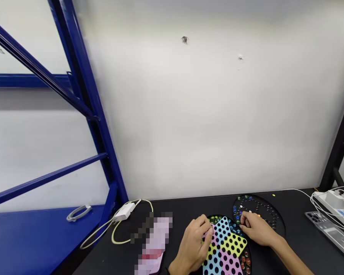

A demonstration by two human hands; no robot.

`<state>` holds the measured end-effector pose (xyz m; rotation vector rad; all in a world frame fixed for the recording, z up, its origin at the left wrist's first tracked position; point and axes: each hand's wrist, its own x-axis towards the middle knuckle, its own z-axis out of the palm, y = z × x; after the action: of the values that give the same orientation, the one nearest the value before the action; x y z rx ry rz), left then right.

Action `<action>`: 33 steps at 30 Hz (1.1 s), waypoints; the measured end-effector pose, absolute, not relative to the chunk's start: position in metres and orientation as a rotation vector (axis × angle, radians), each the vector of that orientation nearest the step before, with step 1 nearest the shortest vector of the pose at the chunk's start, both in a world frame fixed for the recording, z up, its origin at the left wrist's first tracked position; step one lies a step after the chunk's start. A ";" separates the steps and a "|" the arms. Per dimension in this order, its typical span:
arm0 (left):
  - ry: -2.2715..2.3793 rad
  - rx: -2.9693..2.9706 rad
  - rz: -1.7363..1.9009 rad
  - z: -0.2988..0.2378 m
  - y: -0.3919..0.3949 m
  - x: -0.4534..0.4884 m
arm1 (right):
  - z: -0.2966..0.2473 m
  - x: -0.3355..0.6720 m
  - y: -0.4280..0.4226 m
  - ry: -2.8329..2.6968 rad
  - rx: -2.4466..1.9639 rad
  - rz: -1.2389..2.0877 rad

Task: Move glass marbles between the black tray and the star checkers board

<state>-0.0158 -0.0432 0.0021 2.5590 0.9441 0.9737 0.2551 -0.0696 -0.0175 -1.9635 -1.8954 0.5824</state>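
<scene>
Before white wall [203, 114] | black tabletop [212, 205], blue frame [90, 99] alongside | left hand [193, 240], right hand [255, 228]: can't tell grip

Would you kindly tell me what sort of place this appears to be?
Probably an indoor workspace, perhaps a workshop or lab bay: a black desk stands before a plain white wall, with a blue metal frame at left and a power strip at right.
</scene>
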 end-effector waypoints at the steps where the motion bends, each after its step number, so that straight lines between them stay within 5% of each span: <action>1: 0.944 2.556 0.972 0.002 -0.043 -0.016 | -0.015 0.256 -0.072 -1.915 -1.949 0.586; 24: 0.966 2.564 0.975 0.001 -0.043 -0.016 | -0.005 0.285 -0.085 -1.791 -1.735 1.067; 33: 0.956 2.561 0.988 0.005 -0.043 -0.015 | -0.007 0.283 -0.055 -1.201 -1.485 1.138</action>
<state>-0.0150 -0.0430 0.0046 2.5615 0.9560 0.9877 0.2830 -0.0550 -0.0074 -1.4851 -1.2010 1.1382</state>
